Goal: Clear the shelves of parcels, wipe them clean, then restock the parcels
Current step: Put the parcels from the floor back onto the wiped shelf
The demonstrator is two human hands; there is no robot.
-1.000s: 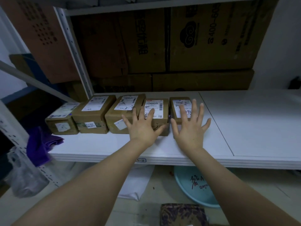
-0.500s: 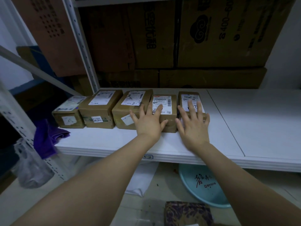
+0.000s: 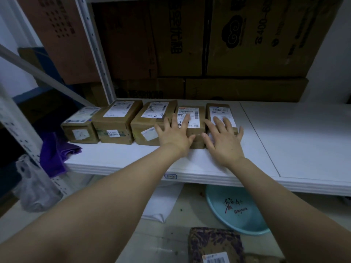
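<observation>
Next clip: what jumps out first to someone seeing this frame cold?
Two bare forearms reach in, the left hand and right hand lying flat, fingers spread, on the right end of a row of five brown parcels on the white shelf. Big cartons loom behind; a purple cloth hangs at the shelf's left end and a pale blue basin sits on the floor below.

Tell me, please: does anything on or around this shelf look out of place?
Yes. A purple cloth hangs crumpled off the left end of the shelf, and one patterned parcel lies on the floor below, apart from the five parcels lined up neatly on it.
</observation>
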